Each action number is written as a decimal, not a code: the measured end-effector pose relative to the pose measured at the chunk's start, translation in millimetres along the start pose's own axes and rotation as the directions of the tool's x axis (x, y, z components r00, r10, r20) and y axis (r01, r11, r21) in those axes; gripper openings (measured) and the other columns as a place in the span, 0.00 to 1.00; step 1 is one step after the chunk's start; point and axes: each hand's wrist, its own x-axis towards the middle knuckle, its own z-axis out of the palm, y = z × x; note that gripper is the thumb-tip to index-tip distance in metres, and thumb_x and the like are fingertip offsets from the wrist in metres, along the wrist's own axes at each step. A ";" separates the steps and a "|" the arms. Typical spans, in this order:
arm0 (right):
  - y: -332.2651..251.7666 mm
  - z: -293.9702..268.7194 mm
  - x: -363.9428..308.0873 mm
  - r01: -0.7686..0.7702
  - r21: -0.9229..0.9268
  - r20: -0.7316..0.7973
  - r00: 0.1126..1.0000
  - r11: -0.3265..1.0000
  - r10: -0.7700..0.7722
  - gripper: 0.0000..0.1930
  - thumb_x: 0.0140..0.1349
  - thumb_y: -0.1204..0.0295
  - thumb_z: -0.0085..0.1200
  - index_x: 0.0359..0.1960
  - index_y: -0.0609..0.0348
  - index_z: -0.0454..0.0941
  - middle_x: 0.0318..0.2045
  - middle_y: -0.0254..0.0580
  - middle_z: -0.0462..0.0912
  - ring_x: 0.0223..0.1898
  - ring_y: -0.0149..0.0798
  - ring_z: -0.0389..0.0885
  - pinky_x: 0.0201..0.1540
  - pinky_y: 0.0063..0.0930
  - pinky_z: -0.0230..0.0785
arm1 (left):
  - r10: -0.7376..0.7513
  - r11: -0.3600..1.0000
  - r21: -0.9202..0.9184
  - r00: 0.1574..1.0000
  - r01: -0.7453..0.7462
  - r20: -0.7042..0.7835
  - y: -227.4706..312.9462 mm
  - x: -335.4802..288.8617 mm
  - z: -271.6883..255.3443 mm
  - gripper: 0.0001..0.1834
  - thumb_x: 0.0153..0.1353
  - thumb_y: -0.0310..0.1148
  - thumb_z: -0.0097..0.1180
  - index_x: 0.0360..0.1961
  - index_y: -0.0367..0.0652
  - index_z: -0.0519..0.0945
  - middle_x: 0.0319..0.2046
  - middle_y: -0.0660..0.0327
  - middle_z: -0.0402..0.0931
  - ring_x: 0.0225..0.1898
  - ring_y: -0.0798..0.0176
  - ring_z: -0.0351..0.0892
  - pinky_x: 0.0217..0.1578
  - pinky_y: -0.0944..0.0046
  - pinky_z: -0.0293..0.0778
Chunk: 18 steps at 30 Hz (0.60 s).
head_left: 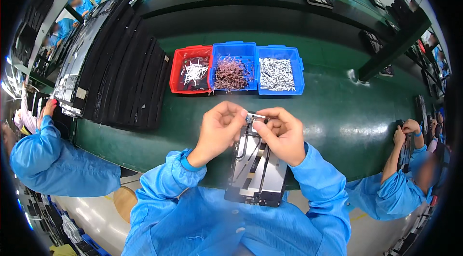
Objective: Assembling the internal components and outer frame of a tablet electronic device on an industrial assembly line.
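Note:
An opened tablet-like device leans at the table's front edge against my blue smock. Its flat silver panels, black strips and dark cables are exposed. At its far end, my left hand is closed, thumb and forefinger pinching a small white-and-silver part. From the other side, my right hand is also closed on that part, its thumb low and forefinger along the top. My fingertips hide how the part meets the device.
Beyond my hands stand a red bin of white strips, a blue bin of pinkish-brown small parts and another blue bin of white-and-black pieces. A tall row of black trays is at left. Co-workers sit on both sides.

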 end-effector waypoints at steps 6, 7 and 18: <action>-11.5 -21.3 10.7 -0.694 0.563 0.508 0.719 0.448 0.475 0.20 0.78 0.62 0.44 0.51 0.69 0.80 0.33 0.48 0.84 0.20 0.30 0.77 0.13 0.21 0.58 | 0.303 0.950 0.064 0.951 -0.306 0.064 -9.4 -1.0 -2.1 0.06 0.72 0.28 0.60 0.43 0.37 0.78 0.31 0.62 0.81 0.24 0.74 0.76 0.23 0.73 0.70; -11.3 -21.8 9.7 -0.691 0.549 0.502 0.723 0.471 0.475 0.18 0.78 0.63 0.45 0.48 0.69 0.80 0.33 0.46 0.83 0.18 0.28 0.75 0.12 0.19 0.56 | 0.456 0.854 0.226 0.883 -0.469 0.112 -9.0 1.4 -3.0 0.05 0.69 0.25 0.61 0.43 0.37 0.78 0.33 0.60 0.81 0.26 0.70 0.79 0.24 0.70 0.72; -25.7 -17.3 2.7 -0.639 0.453 0.418 0.768 0.622 0.485 0.09 0.71 0.68 0.60 0.37 0.62 0.79 0.26 0.37 0.79 0.15 0.21 0.67 0.12 0.17 0.46 | 0.699 0.477 0.476 0.647 -0.739 0.305 -5.1 3.5 -7.5 0.13 0.57 0.17 0.68 0.41 0.40 0.81 0.35 0.53 0.80 0.32 0.52 0.84 0.29 0.59 0.79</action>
